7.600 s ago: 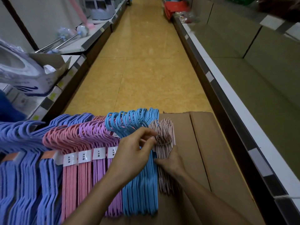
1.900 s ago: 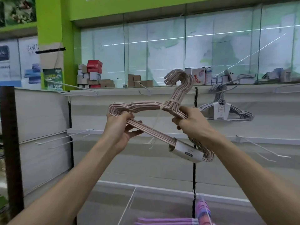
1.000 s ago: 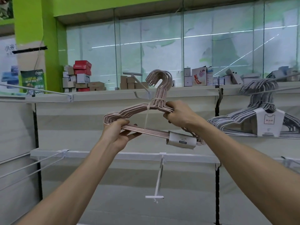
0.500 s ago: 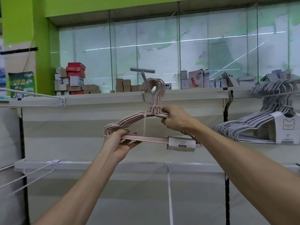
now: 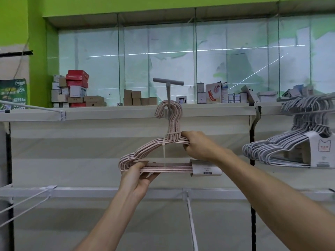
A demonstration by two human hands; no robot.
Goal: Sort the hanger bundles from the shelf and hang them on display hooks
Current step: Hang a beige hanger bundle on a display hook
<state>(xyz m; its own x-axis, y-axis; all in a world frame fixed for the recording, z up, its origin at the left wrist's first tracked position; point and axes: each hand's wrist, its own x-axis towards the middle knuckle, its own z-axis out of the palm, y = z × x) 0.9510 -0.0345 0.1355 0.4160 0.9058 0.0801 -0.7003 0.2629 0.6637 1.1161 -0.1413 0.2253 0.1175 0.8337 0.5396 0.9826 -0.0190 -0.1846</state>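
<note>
A bundle of pale pink hangers [image 5: 155, 156] is showing a matt, faintly ribbed coating over thin wire, tied with a smooth white plastic strap [image 5: 164, 153]. A matt paper label sleeve [image 5: 205, 168] is wrapping its lower bars. The display hook [image 5: 168, 87] is looking like grey-painted metal, dull in finish. A second bundle, grey hangers [image 5: 282, 151], is wearing the same matt coating and a white card label. Behind, glossy glass panels [image 5: 163, 57] are reflecting light above matt cardboard boxes [image 5: 139, 100].

Even, dim indoor light; ceiling tubes reflect as streaks in the glass panels [image 5: 172, 57] ahead of me. Shadows soft, edges bowed by wide-angle distortion, detail slightly soft.
</note>
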